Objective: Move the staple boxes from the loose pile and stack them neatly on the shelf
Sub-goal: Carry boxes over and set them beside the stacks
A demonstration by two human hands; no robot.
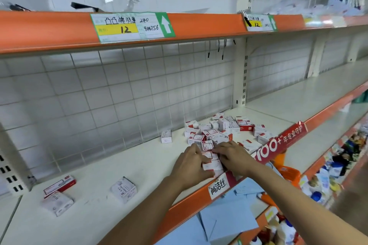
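Loose pile [223, 131] of staple boxes sits center-right of frame on the white shelf [123, 167], strays lower left. Left hand [191, 165] and right hand [232, 156] press from both sides on a small cluster of boxes [210, 160] at the front edge, fingers curled round it. Boxes look small, stiff cardboard, probably dense and slick; best squeezed on the flat sides, a few at once.
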